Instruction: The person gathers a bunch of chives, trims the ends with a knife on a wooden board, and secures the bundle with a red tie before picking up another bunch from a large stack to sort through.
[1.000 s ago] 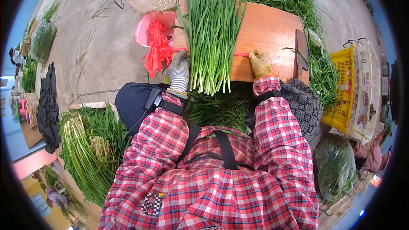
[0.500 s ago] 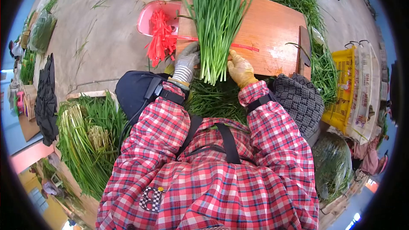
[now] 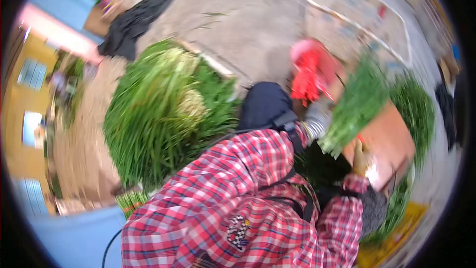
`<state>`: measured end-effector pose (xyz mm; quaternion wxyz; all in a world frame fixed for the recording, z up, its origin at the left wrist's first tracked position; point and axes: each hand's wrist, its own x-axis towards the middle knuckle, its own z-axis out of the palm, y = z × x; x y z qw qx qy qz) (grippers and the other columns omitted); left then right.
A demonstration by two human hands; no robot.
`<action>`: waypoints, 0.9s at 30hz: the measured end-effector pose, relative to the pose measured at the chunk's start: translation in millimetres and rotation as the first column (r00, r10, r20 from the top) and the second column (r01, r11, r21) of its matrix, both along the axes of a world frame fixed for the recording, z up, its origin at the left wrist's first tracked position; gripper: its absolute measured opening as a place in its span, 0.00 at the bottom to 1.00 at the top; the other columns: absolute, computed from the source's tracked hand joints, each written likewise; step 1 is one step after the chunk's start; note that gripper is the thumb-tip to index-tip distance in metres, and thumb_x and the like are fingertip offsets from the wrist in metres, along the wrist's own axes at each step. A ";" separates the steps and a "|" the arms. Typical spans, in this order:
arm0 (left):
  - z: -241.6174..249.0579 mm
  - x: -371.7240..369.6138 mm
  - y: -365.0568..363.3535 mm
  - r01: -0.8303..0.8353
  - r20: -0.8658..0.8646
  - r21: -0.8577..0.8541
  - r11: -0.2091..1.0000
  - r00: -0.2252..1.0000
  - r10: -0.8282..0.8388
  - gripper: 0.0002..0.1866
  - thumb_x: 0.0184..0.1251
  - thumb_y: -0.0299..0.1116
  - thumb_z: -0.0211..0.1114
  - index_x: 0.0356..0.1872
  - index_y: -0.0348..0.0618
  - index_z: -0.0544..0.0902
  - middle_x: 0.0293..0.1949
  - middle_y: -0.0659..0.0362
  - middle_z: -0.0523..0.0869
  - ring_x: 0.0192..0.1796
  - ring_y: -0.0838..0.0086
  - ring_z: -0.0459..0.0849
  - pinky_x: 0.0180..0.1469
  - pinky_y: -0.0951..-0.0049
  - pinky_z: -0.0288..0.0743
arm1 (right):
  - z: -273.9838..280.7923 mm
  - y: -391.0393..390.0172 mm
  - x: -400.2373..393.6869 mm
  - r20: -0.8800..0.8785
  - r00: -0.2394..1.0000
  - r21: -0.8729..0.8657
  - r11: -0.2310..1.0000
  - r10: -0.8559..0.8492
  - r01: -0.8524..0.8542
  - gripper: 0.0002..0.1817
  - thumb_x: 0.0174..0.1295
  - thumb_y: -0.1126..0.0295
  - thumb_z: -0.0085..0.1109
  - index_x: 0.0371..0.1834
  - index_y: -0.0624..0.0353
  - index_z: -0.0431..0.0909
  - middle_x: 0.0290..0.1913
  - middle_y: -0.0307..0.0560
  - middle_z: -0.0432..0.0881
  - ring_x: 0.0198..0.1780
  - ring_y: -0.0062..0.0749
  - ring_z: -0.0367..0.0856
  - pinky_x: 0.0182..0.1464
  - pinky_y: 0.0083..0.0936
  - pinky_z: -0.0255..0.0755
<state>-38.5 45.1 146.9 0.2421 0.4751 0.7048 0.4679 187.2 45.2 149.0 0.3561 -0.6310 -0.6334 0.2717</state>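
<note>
A bundle of green chives (image 3: 354,106) lies across a wooden board (image 3: 394,131), its pale cut ends toward me. At the bundle's left side is my left hand (image 3: 319,115), in a grey glove with a striped cuff; its fingers are smeared by motion. My right hand (image 3: 361,160), in a yellow glove, is right of the cut ends, fingers closed, with a bit of red plastic strip (image 3: 360,139) at the fingertips. Most of that strip is hidden by the bundle. More red strips (image 3: 308,77) hang from a pink tub (image 3: 327,64) beside the board.
A large heap of chives (image 3: 148,114) lies to my left. More loose greens (image 3: 414,111) are beyond the board. A whitish crate (image 3: 357,15) stands behind the tub, and a yellow crate (image 3: 391,235) is at lower right. Black cloth (image 3: 134,25) lies on the floor.
The head view has swung left and blurred, shifting the board and hands to the right of the picture. The bundle still lies on the board between my hands.
</note>
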 end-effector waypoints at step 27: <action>189.9 -357.6 -311.9 -0.636 -0.815 -0.342 0.691 0.568 0.120 0.46 0.50 0.56 0.68 0.66 0.38 0.62 0.53 0.44 0.78 0.53 0.55 0.79 0.55 0.61 0.73 | 103.4 -136.7 -462.2 -0.923 0.348 -0.317 0.184 0.166 -0.930 0.29 0.65 0.63 0.58 0.65 0.63 0.60 0.55 0.44 0.74 0.54 0.31 0.74 0.52 0.25 0.70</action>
